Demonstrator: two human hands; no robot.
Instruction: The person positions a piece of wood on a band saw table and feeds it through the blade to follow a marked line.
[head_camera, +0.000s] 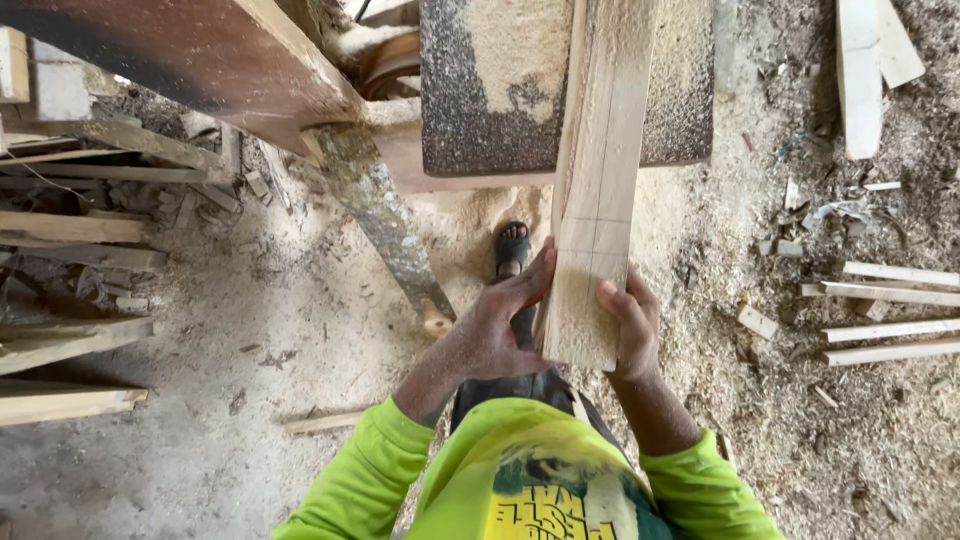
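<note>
A pale wooden board (596, 190) is gripped at its near end by both hands over a sawdust-covered machine table (470, 90).

The left hand (497, 325) is closed on the board's left edge, fingers wrapped up the side; the right hand (632, 325) is clamped on the right edge w/ thumb on top. The board runs from centre frame toward 12 o'clock, its far part laid on the table, pencil lines seen along its face. A sandalled foot (512, 246) is seen below, approx. 11 o'clock of the left hand. Loose wood strips (890, 325) lie at 3 o'clock on the sawdust floor (250, 330); stacked timber (70, 230) at 9 o'clock. Judged best handled w/ even pressure from both sides, board kept flat, marked line kept straight, fingers kept well back at the near end.
</note>
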